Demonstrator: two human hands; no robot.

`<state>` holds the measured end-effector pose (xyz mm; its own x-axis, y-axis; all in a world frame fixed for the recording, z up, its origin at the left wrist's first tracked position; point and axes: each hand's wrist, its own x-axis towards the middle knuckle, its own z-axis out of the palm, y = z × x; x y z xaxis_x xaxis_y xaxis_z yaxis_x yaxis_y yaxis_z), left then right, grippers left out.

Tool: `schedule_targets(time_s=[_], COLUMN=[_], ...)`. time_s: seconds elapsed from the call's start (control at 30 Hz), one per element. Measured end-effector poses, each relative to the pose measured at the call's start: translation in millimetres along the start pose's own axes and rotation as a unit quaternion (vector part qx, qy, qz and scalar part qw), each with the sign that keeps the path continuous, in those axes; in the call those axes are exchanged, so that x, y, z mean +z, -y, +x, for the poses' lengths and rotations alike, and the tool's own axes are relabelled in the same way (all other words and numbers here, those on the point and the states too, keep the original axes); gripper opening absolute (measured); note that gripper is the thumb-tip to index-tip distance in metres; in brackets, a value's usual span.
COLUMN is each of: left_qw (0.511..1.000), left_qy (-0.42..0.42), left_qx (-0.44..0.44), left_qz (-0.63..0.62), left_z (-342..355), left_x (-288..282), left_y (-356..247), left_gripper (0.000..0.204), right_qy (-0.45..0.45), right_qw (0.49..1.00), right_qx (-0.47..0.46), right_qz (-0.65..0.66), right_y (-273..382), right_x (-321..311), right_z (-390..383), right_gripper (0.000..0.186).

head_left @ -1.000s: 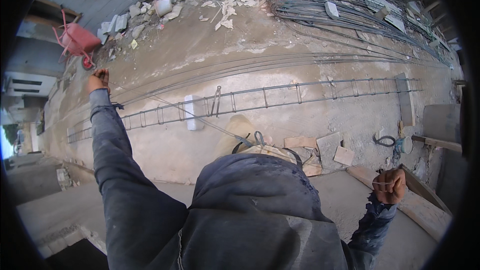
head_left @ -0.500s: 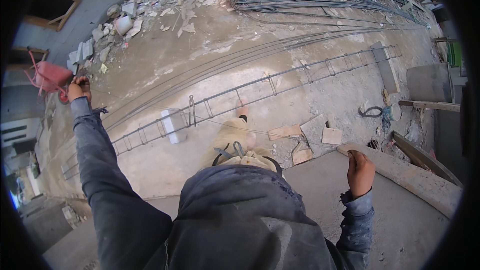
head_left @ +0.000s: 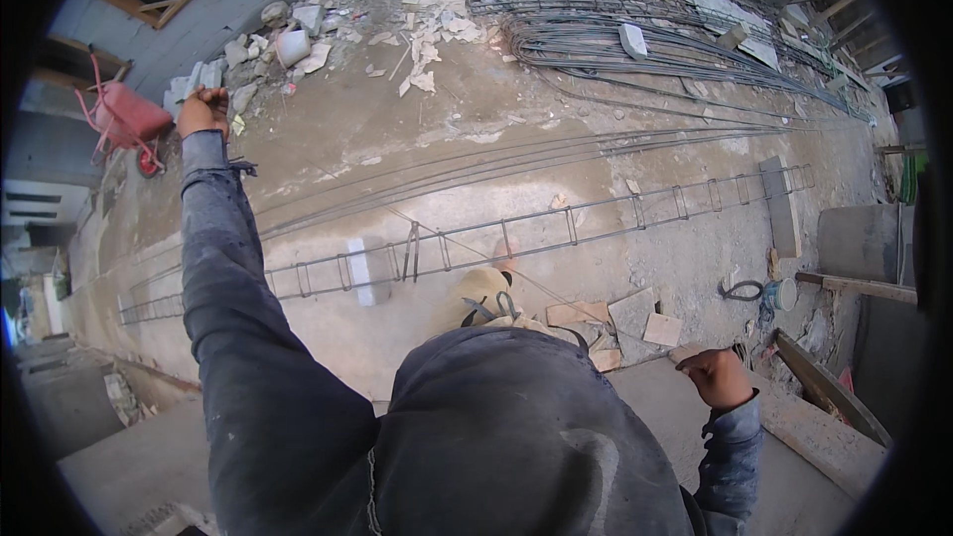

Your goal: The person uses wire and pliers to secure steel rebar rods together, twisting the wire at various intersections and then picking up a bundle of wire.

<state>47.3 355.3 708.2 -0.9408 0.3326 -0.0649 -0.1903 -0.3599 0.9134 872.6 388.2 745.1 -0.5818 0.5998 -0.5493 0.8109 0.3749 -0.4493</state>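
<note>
My left hand (head_left: 204, 111) is raised far out to the left, its fingers pinched together. My right hand (head_left: 721, 378) is held low on the right, also closed. A thin, dark wire or string (head_left: 427, 226) runs slantwise between the two hands, its ends hidden in my fingers. Below it on the ground lies a long, ladder-like rebar frame (head_left: 571, 226) with tied stirrups. Long-handled pincers (head_left: 411, 249) lean on that frame, beside a white block (head_left: 367, 273). My bare foot (head_left: 504, 256) is by the frame's near bar.
Loose rebar rods (head_left: 516, 155) and a big rebar bundle (head_left: 615, 48) lie beyond. A red wheelbarrow (head_left: 131, 117) and rubble with a white bucket (head_left: 292, 48) are far left. Broken tiles (head_left: 631, 319), a small pail (head_left: 782, 293) and planks (head_left: 829, 392) are at right.
The view has shifted, so the ground appears moved. Both hands stay wide apart and closed; the thin line between them now slopes more steeply down to the right.
</note>
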Motion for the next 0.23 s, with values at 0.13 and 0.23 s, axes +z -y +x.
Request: schedule_targets(time_s=[0.13,0.23], left_qw=[1.0,0.999], left_qy=[0.012,-0.026], left_qx=[0.013,0.025], left_qz=[-0.008,-0.027], left_z=[6.0,23.5], left_x=[2.9,-15.5], left_y=[3.2,-5.0], left_gripper=[0.011,0.013], right_qy=[-0.341,-0.403], right_qw=[0.938,0.911], right_qx=[0.057,0.01], right_qz=[-0.023,0.092], right_y=[-9.3,-8.1], right_x=[-11.6,-23.8], right_z=[50.8,78.6], right_gripper=[0.012,0.013])
